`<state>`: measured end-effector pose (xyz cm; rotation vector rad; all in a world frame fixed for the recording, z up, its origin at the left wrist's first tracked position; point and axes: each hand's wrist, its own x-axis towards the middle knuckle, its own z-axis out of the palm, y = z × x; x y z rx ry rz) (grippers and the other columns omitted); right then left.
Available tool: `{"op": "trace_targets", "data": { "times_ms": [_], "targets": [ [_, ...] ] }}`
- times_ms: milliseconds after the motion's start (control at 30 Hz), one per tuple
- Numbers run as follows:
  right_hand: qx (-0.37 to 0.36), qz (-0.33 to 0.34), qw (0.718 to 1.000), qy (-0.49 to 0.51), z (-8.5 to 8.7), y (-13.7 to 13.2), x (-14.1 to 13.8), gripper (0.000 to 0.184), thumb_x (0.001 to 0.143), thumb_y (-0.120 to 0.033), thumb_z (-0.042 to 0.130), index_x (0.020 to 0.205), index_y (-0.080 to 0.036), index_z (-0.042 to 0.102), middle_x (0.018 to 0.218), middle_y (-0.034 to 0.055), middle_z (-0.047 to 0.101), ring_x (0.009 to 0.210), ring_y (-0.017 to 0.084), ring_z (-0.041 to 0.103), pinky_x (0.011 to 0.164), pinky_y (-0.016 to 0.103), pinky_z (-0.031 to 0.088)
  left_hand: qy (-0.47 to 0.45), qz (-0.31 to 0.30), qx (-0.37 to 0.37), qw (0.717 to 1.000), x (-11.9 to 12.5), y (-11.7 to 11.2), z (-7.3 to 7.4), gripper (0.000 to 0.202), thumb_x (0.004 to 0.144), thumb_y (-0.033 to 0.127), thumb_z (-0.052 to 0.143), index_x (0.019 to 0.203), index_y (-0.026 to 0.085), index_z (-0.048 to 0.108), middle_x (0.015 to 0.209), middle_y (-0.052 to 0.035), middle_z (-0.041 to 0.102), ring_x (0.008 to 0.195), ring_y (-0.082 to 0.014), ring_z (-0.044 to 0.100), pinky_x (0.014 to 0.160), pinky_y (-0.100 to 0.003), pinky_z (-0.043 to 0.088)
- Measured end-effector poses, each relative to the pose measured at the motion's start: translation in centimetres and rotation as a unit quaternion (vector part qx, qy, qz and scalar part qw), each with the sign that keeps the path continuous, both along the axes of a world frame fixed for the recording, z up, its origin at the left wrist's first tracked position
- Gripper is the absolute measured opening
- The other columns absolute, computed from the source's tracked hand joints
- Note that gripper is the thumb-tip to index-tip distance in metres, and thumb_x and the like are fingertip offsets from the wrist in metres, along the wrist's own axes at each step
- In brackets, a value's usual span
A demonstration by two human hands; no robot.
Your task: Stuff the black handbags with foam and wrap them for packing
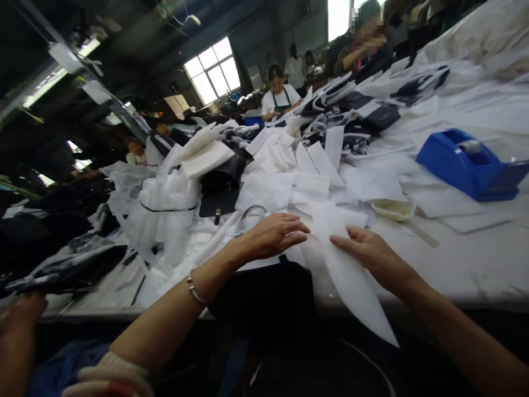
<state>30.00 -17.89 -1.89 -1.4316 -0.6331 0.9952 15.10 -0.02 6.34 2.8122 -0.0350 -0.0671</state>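
Observation:
My right hand [366,251] pinches a long, thin white foam sheet [345,275] between thumb and fingers. The sheet tapers to a point that hangs past the table's front edge. To its left, my left hand [275,236] reaches forward with loosely curved fingers, thumb apart, and nothing visible in it. Below that hand a black bag [266,289] lies at the table edge, its far side partly hidden by my forearm. More white foam pieces [318,162] are heaped just beyond both hands.
A blue tape dispenser [467,162] stands at the right, near a shallow dish [393,209] of yellowish stuff. Clear plastic wrap [169,198] and a black bag with a clasp [219,201] lie left. A co-worker's hand [25,309] is at the far left; other people sit beyond.

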Motion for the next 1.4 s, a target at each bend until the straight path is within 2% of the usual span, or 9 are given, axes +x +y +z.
{"op": "trace_targets", "data": {
  "times_ms": [100, 233, 333, 433, 733, 900, 1133, 1267, 1400],
  "targets": [
    [-0.014, 0.043, 0.998, -0.04, -1.0, 1.1, 0.7, 0.048, 0.076, -0.058, 0.065, 0.095, -0.014, 0.067, 0.079, 0.004, 0.067, 0.06, 0.016, 0.055, 0.05, 0.025, 0.04, 0.078, -0.076, 0.083, 0.991, 1.1, 1.6, -2.8, 0.03, 0.101, 0.038, 0.04, 0.111, 0.025, 0.066, 0.123, -0.0028, 0.067, 0.13, -0.0234, 0.046, 0.113, -0.044, 0.021],
    [-0.052, 0.078, 0.992, -0.089, -2.6, 2.3, 1.0, 0.041, 0.078, -0.056, 0.06, 0.074, -0.016, 0.059, 0.061, -0.0015, 0.054, 0.052, 0.012, 0.044, 0.045, 0.023, 0.032, 0.072, -0.109, 0.155, 0.979, 1.5, 2.0, -4.8, 0.034, 0.1, 0.042, 0.04, 0.095, 0.023, 0.067, 0.099, -0.0023, 0.069, 0.11, -0.019, 0.056, 0.112, -0.041, 0.021],
    [-0.066, 0.078, 0.987, -0.122, -3.6, 3.3, 1.1, 0.037, 0.08, -0.053, 0.057, 0.067, -0.018, 0.052, 0.059, -0.0018, 0.05, 0.053, 0.013, 0.044, 0.046, 0.024, 0.031, 0.063, -0.117, 0.163, 0.978, 1.5, 2.3, -4.3, 0.038, 0.101, 0.042, 0.038, 0.088, 0.02, 0.066, 0.091, -0.0031, 0.068, 0.097, -0.0176, 0.057, 0.106, -0.036, 0.027],
    [-0.078, 0.073, 0.984, -0.141, -4.2, 4.1, 1.3, 0.036, 0.081, -0.051, 0.055, 0.064, -0.02, 0.048, 0.06, -0.0014, 0.049, 0.055, 0.014, 0.045, 0.047, 0.025, 0.033, 0.072, -0.129, 0.131, 0.98, 1.4, 2.4, -4.0, 0.034, 0.099, 0.046, 0.042, 0.098, 0.022, 0.066, 0.1, -0.0022, 0.069, 0.108, -0.0182, 0.056, 0.102, -0.033, 0.03],
    [-0.073, 0.06, 0.993, -0.065, -5.3, 4.6, 1.8, 0.035, 0.08, -0.052, 0.059, 0.069, -0.019, 0.06, 0.062, 0.0006, 0.059, 0.056, 0.015, 0.048, 0.047, 0.026, 0.033, 0.042, -0.167, 0.133, 0.976, 2.4, 2.8, -6.1, 0.04, 0.097, 0.05, 0.044, 0.077, 0.021, 0.062, 0.08, -0.0012, 0.067, 0.087, -0.0182, 0.056, 0.098, -0.036, 0.031],
    [-0.079, 0.063, 0.994, -0.039, -4.9, 5.0, 1.7, 0.035, 0.08, -0.053, 0.062, 0.067, -0.021, 0.06, 0.06, -0.0003, 0.057, 0.054, 0.014, 0.045, 0.046, 0.026, 0.031, -0.043, -0.15, 0.115, 0.981, 1.1, 3.7, -4.2, 0.052, 0.101, 0.048, 0.026, 0.067, 0.019, 0.053, 0.064, -0.0015, 0.059, 0.07, -0.0167, 0.053, 0.09, -0.037, 0.035],
    [-0.1, 0.11, 0.987, -0.056, -3.3, 9.2, -0.6, 0.032, 0.087, -0.043, 0.051, 0.064, -0.02, 0.048, 0.059, -0.0018, 0.048, 0.052, 0.013, 0.042, 0.046, 0.026, 0.025, -0.111, -0.09, 0.124, 0.982, -2.1, 3.6, -1.9, 0.058, 0.102, 0.049, 0.017, 0.068, 0.018, 0.053, 0.064, -0.0038, 0.061, 0.074, -0.018, 0.059, 0.089, -0.04, 0.035],
    [-0.115, 0.091, 0.978, -0.149, -3.7, 12.3, -3.1, 0.022, 0.088, -0.027, 0.049, 0.067, -0.02, 0.049, 0.065, 0.0006, 0.054, 0.061, 0.014, 0.049, 0.055, 0.026, 0.031, -0.126, -0.095, 0.137, 0.978, -2.0, 3.8, -2.8, 0.059, 0.102, 0.049, 0.017, 0.067, 0.017, 0.053, 0.063, -0.0031, 0.059, 0.073, -0.0172, 0.057, 0.089, -0.04, 0.035],
    [-0.097, 0.037, 0.983, -0.152, -4.3, 15.1, -5.1, 0.011, 0.084, -0.021, 0.055, 0.093, -0.016, 0.059, 0.084, 0.0066, 0.067, 0.077, 0.02, 0.06, 0.067, 0.027, 0.04, -0.116, -0.097, 0.154, 0.976, -0.8, 5.3, -4.6, 0.059, 0.101, 0.051, 0.02, 0.065, 0.018, 0.054, 0.066, -0.0027, 0.062, 0.069, -0.0157, 0.053, 0.088, -0.037, 0.035]
  ]
}}
